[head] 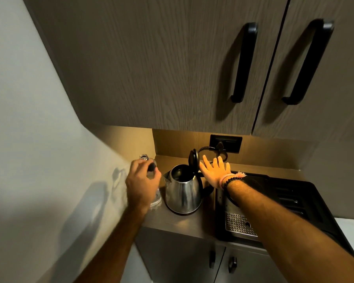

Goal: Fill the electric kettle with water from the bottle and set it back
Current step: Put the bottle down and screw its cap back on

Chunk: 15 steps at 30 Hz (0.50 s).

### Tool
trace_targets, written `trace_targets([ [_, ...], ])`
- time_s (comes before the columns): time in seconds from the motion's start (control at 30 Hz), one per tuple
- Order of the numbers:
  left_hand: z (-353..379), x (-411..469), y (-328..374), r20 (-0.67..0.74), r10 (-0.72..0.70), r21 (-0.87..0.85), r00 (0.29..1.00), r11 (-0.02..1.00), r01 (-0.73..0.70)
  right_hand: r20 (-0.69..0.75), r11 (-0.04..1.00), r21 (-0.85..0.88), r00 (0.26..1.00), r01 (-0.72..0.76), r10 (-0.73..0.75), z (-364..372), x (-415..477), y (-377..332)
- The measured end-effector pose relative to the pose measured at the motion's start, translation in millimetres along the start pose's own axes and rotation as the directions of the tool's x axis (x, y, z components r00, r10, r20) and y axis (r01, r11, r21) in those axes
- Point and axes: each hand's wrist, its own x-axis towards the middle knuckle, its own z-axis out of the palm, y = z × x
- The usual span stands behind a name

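Note:
A stainless steel electric kettle (183,194) stands on the counter with its black lid (193,160) flipped up, so its inside shows. Just left of it stands a clear plastic bottle (144,157) with an uncapped neck, its body mostly hidden behind my left hand (142,183). That hand is curled in front of the bottle and pinches a small dark cap (151,166) in its fingertips. My right hand (215,172) is flat with fingers spread, right of the raised lid and behind the kettle, holding nothing. Beaded bracelets are on its wrist.
A black coffee machine (284,201) with a metal drip tray (238,223) fills the counter's right side. A black wall socket (226,142) with a plug and looped cord sits behind the kettle. Upper cabinets with black handles (244,62) hang overhead. A wall bounds the left.

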Motion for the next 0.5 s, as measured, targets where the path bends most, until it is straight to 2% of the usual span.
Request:
trace_targets([
  [0.07, -10.4, 24.2, 3.4, -0.057, -0.057, -0.033, 0.997, 0.998, 0.055, 0.013, 0.999, 0.031, 0.999, -0.032, 0.032, 3.6, 2.8, 2.8],
  [0.2, -13.1, 40.7, -5.1, 0.016, -0.178, -0.028, 0.984, 0.983, 0.179, 0.032, 0.995, 0.058, 0.997, -0.077, 0.075, 10.2, 15.3, 8.2],
  [0.37, -10.9, 42.0, -6.5, 0.067, -0.152, -0.011, 0.986, 0.988, 0.154, 0.023, 0.998, 0.041, 0.998, -0.053, 0.052, 6.1, 11.2, 4.9],
  [0.5, -10.4, 50.3, -8.0, 0.104, -0.192, -0.012, 0.976, 0.981, 0.194, 0.020, 0.999, 0.017, 0.999, -0.036, 0.036, 4.0, 5.7, 3.2],
])
